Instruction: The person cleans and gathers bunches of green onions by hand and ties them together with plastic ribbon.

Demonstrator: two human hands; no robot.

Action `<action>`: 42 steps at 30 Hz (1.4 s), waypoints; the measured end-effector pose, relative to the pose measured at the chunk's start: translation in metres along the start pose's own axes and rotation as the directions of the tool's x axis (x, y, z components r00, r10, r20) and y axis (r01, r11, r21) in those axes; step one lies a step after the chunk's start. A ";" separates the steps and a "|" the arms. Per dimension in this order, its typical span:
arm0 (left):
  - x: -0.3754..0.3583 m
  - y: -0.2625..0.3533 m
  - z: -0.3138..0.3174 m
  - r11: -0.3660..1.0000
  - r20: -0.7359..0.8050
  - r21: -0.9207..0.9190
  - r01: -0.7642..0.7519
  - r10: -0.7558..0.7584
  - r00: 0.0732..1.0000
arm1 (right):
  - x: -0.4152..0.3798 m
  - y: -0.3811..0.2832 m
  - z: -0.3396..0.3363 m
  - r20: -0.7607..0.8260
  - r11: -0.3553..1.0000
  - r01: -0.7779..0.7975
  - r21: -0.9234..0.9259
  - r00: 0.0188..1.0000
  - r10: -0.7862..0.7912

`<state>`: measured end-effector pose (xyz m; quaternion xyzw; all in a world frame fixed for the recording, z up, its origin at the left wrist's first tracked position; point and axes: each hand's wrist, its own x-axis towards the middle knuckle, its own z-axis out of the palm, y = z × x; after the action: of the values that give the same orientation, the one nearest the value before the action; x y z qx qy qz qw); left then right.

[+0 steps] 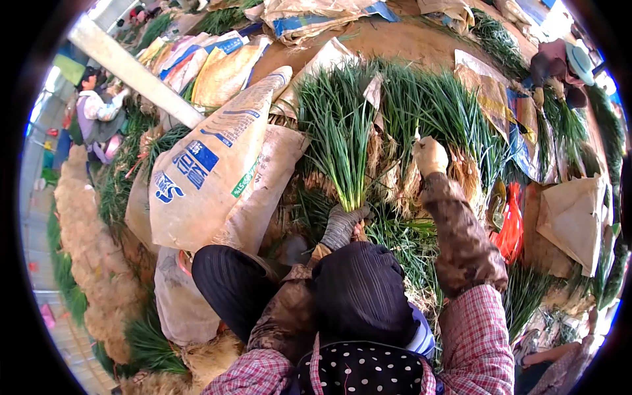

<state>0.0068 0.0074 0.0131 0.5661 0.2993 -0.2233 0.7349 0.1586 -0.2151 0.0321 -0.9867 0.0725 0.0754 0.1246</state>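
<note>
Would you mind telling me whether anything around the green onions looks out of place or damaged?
Nothing stands out. The left hand grips a bunch of green onions upright, the right hand reaches into the stacked bundles, and the printed sack leans intact beside them.

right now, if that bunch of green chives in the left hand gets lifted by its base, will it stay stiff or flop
Probably it flops at the top: the bunch of chives is long, thin blades fanning out above the left hand, gripped only at the base. It looks light for its size, being slender leaves. Loose blades may slip out, since no tie is visible. The right hand reaches into the piled greens beside it.
</note>
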 end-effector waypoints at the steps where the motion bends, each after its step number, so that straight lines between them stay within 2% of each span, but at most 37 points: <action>1: 0.003 -0.002 -0.001 0.999 0.010 -0.004 0.045 -0.045 0.999 | -0.010 -0.004 0.015 -0.027 0.974 -0.115 0.194 0.992 0.122; 2: 0.005 -0.005 -0.003 0.999 0.052 -0.032 0.033 -0.031 0.998 | -0.021 0.008 0.040 -0.116 0.986 0.144 0.089 0.984 -0.133; 3: 0.007 -0.009 -0.005 0.998 0.094 -0.059 0.023 -0.017 0.995 | -0.052 0.008 0.050 -0.360 0.861 0.449 0.240 0.865 -0.350; 4: 0.010 -0.014 -0.007 0.996 0.135 -0.088 0.012 0.000 0.991 | -0.084 0.001 0.049 -0.358 0.759 0.508 0.407 0.853 -0.379; 5: 0.013 -0.021 -0.009 0.992 0.168 -0.128 -0.007 0.029 0.985 | -0.108 0.001 0.062 -0.411 0.630 0.608 0.483 0.793 -0.450; 6: 0.004 -0.013 -0.008 0.998 0.165 -0.045 0.050 -0.042 0.985 | -0.134 -0.005 0.059 -0.307 0.633 0.570 0.523 0.820 -0.484; 7: 0.002 -0.012 -0.007 0.998 0.182 -0.052 0.031 -0.021 0.983 | -0.151 -0.001 0.072 -0.190 0.633 0.522 0.572 0.835 -0.517; 8: 0.001 -0.012 -0.006 0.998 0.198 -0.060 0.012 0.000 0.980 | -0.172 -0.009 0.066 -0.203 0.539 0.520 0.662 0.817 -0.539; 10: 0.002 -0.008 -0.006 0.989 0.198 -0.004 0.148 -0.144 0.970 | -0.191 -0.020 0.043 0.007 0.448 0.354 0.821 0.778 -0.628; 11: 0.002 -0.005 -0.005 0.984 0.176 0.021 0.175 -0.176 0.968 | -0.188 -0.012 0.052 0.130 0.546 0.259 0.797 0.809 -0.573; 12: -0.002 -0.001 -0.004 0.978 0.154 0.047 0.202 -0.207 0.966 | -0.180 -0.015 0.044 0.359 0.670 0.011 0.743 0.838 -0.411; 14: -0.001 -0.006 -0.003 0.993 0.108 0.050 0.108 -0.113 0.988 | -0.157 -0.012 0.057 0.322 0.733 -0.172 0.658 0.944 -0.068; 15: -0.001 -0.008 -0.002 0.997 0.085 0.053 0.060 -0.064 0.994 | -0.145 -0.015 0.054 0.274 0.855 -0.087 0.511 0.959 -0.067; 16: -0.002 -0.006 -0.002 0.992 0.062 0.094 0.088 -0.094 0.994 | -0.134 -0.021 0.045 0.224 0.941 -0.006 0.339 0.972 -0.075; 17: -0.002 -0.005 -0.001 0.984 0.038 0.133 0.116 -0.122 0.992 | -0.127 -0.032 0.038 0.259 0.956 -0.084 0.280 0.966 0.009; 19: -0.006 0.002 0.004 0.968 -0.060 0.200 0.154 -0.145 0.988 | -0.123 -0.051 0.025 0.231 0.974 -0.027 0.227 0.973 -0.027; 20: -0.006 0.002 0.003 0.962 -0.046 0.246 0.114 -0.106 0.993 | -0.121 -0.056 0.022 0.218 0.980 0.004 0.199 0.975 -0.048; 22: -0.002 0.001 -0.001 0.943 -0.019 0.331 0.025 -0.020 1.000 | -0.108 -0.045 0.056 0.124 0.942 0.056 0.330 0.987 -0.102; 23: 0.011 -0.020 -0.003 0.957 -0.016 0.279 -0.085 0.093 0.996 | -0.107 -0.044 0.062 0.100 0.928 0.085 0.363 0.987 -0.130; 24: 0.021 -0.031 -0.007 0.968 0.019 0.243 -0.068 0.066 0.998 | -0.108 -0.046 0.065 0.076 0.911 0.117 0.396 0.984 -0.160; 25: 0.025 -0.027 -0.006 0.970 0.066 0.244 -0.017 0.001 0.998 | -0.114 -0.049 0.061 0.066 0.863 0.113 0.493 0.984 -0.167; 26: 0.029 -0.025 -0.007 0.968 0.116 0.247 0.035 -0.066 0.991 | -0.116 -0.048 0.075 -0.086 0.804 0.220 0.552 0.974 -0.208; 28: 0.016 -0.028 -0.008 0.983 0.100 0.132 -0.130 0.118 0.988 | -0.123 -0.049 0.072 0.007 0.731 0.181 0.658 0.969 -0.247; 30: 0.014 -0.019 -0.007 0.953 -0.004 0.297 -0.066 0.071 0.997 | -0.127 -0.044 0.080 0.077 0.668 0.075 0.741 0.978 -0.195; 31: 0.011 -0.014 -0.005 0.955 -0.018 0.295 0.010 -0.005 1.000 | -0.128 -0.041 0.086 0.111 0.630 0.021 0.776 0.979 -0.171; 34: -0.004 0.001 -0.002 0.988 -0.016 0.121 0.091 -0.090 0.996 | -0.133 -0.048 0.100 0.172 0.426 -0.166 0.889 0.985 0.023; 35: 0.006 -0.011 -0.005 0.999 -0.013 0.016 0.034 -0.034 0.999 | -0.137 -0.044 0.093 0.455 0.088 -0.457 0.885 0.890 0.040; 38: 0.010 -0.018 -0.005 0.998 0.029 -0.052 -0.043 0.045 0.999 | -0.123 -0.027 0.123 0.608 -0.129 -0.598 0.791 0.791 0.065; 39: 0.009 -0.017 -0.006 0.996 0.054 -0.086 -0.035 0.040 0.998 | -0.125 -0.027 0.119 0.562 -0.177 -0.563 0.808 0.825 -0.060; 42: 0.002 -0.016 -0.007 0.981 0.142 -0.193 -0.020 0.048 0.989 | -0.111 -0.043 0.110 0.537 -0.272 -0.539 0.797 0.839 -0.090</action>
<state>-0.0040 0.0104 -0.0012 0.4803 0.2551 -0.2219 0.8093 0.0431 -0.1317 -0.0443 -0.4345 0.2692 0.2123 0.8328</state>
